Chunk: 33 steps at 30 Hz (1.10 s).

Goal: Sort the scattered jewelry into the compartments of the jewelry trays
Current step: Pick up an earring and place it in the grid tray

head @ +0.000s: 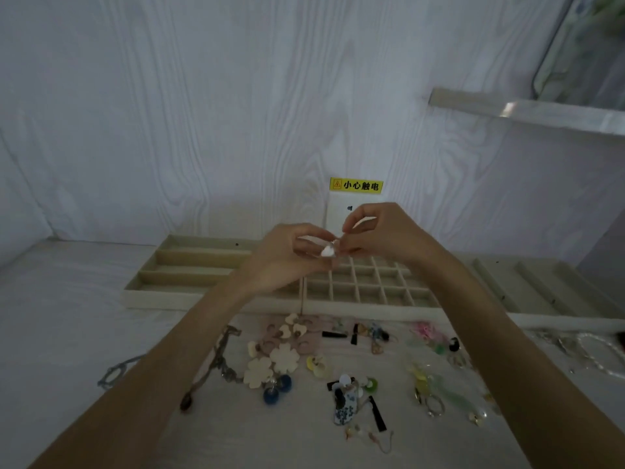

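Observation:
Both hands are raised above the beige jewelry trays. My left hand [287,257] and my right hand [378,235] pinch a small white earring [328,250] between their fingertips. Below them lies a tray with small square compartments [372,289]. To its left a tray with long slots [189,265] holds nothing that I can see. Scattered jewelry lies on the white table in front: cream flower pieces [270,365], blue pom-pom balls [277,389], a blue-and-white patterned pendant [345,406], black bars [377,414], rings [434,406], and a dark chain [216,363].
A third tray with slanted ridges [527,286] stands at the right. Pale beads [595,353] lie at the far right edge. A wall socket with a yellow warning label [355,186] is behind the trays. A shelf [527,111] juts out at upper right.

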### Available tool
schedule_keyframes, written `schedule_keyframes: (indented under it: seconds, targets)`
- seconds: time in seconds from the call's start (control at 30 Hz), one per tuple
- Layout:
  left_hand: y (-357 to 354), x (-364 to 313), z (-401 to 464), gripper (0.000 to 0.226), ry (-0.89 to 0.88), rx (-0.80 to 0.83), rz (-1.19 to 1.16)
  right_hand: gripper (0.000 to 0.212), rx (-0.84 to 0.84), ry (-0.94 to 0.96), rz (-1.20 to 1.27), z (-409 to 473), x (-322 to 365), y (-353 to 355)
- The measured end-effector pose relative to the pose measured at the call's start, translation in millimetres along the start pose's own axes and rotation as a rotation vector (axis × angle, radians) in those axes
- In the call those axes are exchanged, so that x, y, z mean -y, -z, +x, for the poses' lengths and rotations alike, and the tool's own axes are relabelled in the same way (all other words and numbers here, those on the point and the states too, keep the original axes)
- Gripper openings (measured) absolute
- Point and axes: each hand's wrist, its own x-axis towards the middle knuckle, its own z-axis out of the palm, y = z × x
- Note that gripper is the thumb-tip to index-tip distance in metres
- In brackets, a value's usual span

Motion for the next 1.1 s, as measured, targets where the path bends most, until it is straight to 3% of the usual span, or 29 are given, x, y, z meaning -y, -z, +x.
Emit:
schedule_keyframes:
  seconds: [0.17,0.23,0.43,0.6,0.83,1.1]
  targets:
    - [14.3,-1.1,33.8,0.012,0.023,-0.057,0.096,0.005,-0.015,0.006,0.031,33.6,0.8,-1.9]
    - [17.0,1.8,41.7,0.008,0.038,-0.075,0.063,0.011,0.002,0.038,0.038,42.3,-3.2,-3.8]
    - [24.1,16.6,52.6,0.017,0.162,-0.046,-0.047,0.025,0.095,0.003,0.241,52.2,-20.8,-1.3]
    - [19.0,23.4,54.6,0.020,0.143,-0.021,0.045,0.017,-0.008,-0.013,0.267,56.1,-33.1,-12.1]
    - [20.8,24.1,56.1,0.024,0.118,0.072,0.201,0.013,-0.068,0.105,0.041,59.0,-37.4,-15.9]
    - [34.6,36.6,62.9,0.024,0.090,0.048,0.477,0.012,-0.137,0.179,-0.189,65.2,-43.2,-21.3]
